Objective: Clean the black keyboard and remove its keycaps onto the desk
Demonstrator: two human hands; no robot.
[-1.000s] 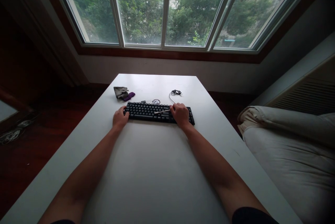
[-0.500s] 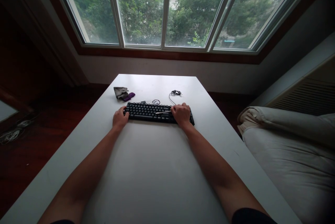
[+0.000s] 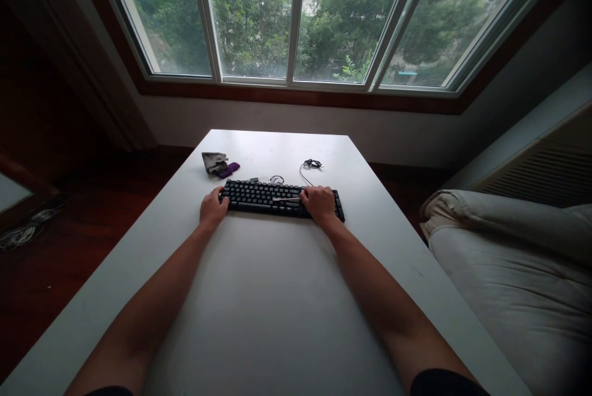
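A black keyboard lies on the white table. My left hand grips its left end, thumb on the near side. Over the right part of the keys, my right hand is closed around a thin pale stick. The stick points left, its tip low over the keys; whether it touches them I cannot tell. The exact kind of stick is too small to make out. Behind the keyboard, a dark cable lies coiled.
A crumpled grey cloth and a purple cloth-like piece lie beyond the keyboard's left end. Another short cord rests just behind the keys. A window spans the far wall, and a pale sofa stands to the right.
My right hand and the stick's tip have shifted very slightly left over the keys. My left hand stays on the keyboard's end.
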